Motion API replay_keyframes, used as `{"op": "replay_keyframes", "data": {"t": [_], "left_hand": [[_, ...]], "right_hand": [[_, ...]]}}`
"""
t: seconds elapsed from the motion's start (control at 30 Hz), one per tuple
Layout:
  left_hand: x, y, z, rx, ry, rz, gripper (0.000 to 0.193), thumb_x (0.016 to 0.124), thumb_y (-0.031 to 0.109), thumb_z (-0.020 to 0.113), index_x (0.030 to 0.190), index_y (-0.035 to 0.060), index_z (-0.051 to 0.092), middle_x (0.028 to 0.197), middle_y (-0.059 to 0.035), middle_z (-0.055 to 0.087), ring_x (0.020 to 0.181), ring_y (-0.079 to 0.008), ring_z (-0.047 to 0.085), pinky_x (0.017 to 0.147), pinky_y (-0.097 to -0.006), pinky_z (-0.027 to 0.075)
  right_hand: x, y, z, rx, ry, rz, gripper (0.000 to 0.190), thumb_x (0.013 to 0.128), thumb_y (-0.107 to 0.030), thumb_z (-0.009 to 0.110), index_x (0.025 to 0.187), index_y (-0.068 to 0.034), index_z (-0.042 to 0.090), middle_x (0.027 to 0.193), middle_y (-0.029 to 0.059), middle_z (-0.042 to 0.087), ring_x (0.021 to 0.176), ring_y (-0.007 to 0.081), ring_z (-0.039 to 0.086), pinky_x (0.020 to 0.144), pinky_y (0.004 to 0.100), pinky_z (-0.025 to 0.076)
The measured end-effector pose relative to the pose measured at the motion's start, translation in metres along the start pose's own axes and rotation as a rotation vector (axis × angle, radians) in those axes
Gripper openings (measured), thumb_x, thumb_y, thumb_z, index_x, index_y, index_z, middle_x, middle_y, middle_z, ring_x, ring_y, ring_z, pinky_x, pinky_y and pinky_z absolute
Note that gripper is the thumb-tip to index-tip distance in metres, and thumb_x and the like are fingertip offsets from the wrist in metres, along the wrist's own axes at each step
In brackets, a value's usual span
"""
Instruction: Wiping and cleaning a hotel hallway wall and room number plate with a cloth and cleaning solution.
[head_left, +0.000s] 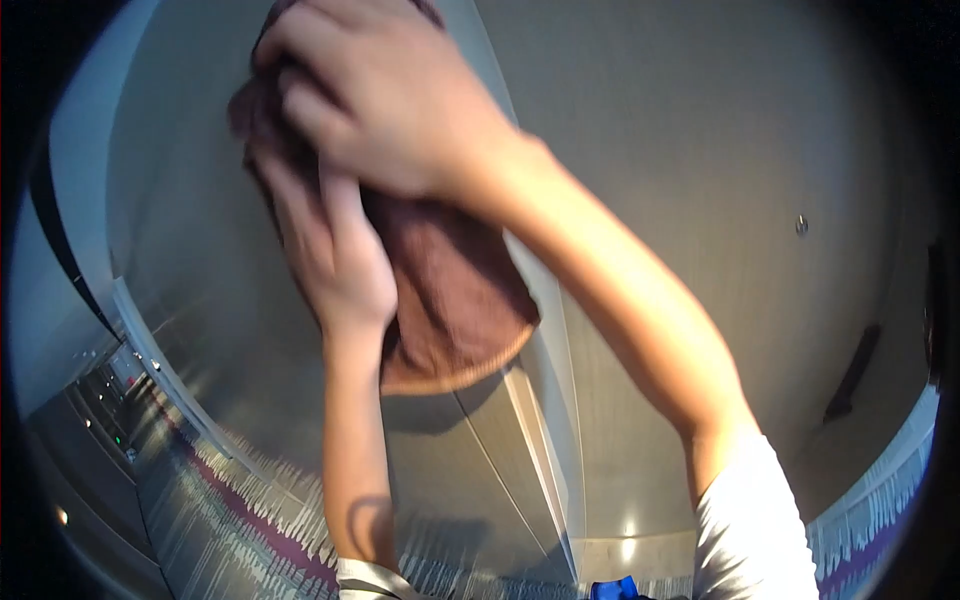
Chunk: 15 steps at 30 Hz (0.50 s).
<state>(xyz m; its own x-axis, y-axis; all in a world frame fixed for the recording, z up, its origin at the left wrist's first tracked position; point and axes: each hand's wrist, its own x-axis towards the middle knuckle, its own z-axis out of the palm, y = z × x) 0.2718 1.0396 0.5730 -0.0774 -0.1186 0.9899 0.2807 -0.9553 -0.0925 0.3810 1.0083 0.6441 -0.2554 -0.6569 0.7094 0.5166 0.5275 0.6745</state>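
A reddish-brown cloth (457, 292) hangs from both hands in front of a grey panelled surface. My right hand (390, 97) reaches across the top, its fingers curled into the bunched upper part of the cloth. Just below it, my left hand (330, 247) lies along the cloth's left side, fingers pointing up and partly covered by the cloth and the right hand. The cloth's lower part spreads out loosely below the hands, with a lighter edge along its bottom. Both hands are somewhat blurred.
A grey door or wall panel (697, 187) with a small round metal fitting (802, 224) and a dark handle (852, 373) stands at right. Patterned carpet (247, 517) runs along a corridor at lower left. A blue object (613, 589) shows at the bottom edge.
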Motion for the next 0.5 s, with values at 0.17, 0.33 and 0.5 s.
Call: {"op": "replay_keyframes", "data": {"t": [0.17,0.33,0.5], "left_hand": [[-0.17,0.013,-0.036,0.459,-0.193,-0.028,0.077,0.089,0.05,0.046,0.138,-0.0048,0.024,0.136,-0.0315,0.034,0.126,-0.045,0.034,0.104,-0.0472,0.027],[-0.307,0.058,-0.02,0.006,-0.27,-0.507,0.059,0.091,0.031,0.05,0.134,-0.0041,0.031,0.132,-0.0256,0.037,0.121,-0.0355,0.041,0.099,-0.0407,0.035],[-0.314,0.09,0.0,0.305,-0.36,-0.384,0.052,0.086,0.025,0.055,0.127,-0.0031,0.042,0.128,-0.0253,0.042,0.119,-0.0373,0.043,0.098,-0.0432,0.036]], "right_hand": [[-0.114,-0.105,-0.032,0.321,0.049,0.522,0.04,0.076,-0.019,0.057,0.113,-0.005,0.057,0.101,0.0169,0.051,0.102,0.0391,0.049,0.1,0.0566,0.029],[-0.244,-0.157,-0.09,0.479,-0.099,0.744,0.059,0.085,-0.025,0.049,0.139,-0.002,0.037,0.1,0.0214,0.051,0.1,0.0422,0.049,0.108,0.0592,0.014],[-0.35,-0.181,-0.101,0.489,-0.285,1.022,0.06,0.088,-0.035,0.043,0.135,0.002,0.039,0.103,0.0263,0.053,0.108,0.0479,0.048,0.107,0.0609,0.016]]}}
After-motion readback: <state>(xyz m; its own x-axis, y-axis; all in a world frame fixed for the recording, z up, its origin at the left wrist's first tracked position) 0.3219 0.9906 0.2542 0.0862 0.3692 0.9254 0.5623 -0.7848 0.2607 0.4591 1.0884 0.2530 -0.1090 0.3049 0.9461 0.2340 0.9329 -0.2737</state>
